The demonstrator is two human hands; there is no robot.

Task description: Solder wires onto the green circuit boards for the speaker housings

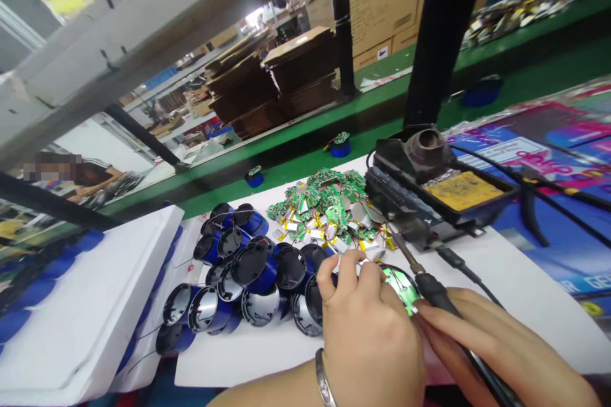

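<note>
Small green circuit board (402, 289), at 6 o'clock on the white mat (515, 292): pinched by left hand (370, 324). Right hand (496, 350) grips black-handled soldering iron (436, 289), tip beside the board. Risk: hot tip slips onto fingertips. Blue cylindrical shells (248, 273) at 9 o'clock; loose green boards (329, 203) at 12.

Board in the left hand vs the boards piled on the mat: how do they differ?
The held board is single, gripped by the left hand, with the soldering iron in the right hand close beside it. The pile of boards lies loose and untouched, with small silver packs attached. Both are green.
</note>
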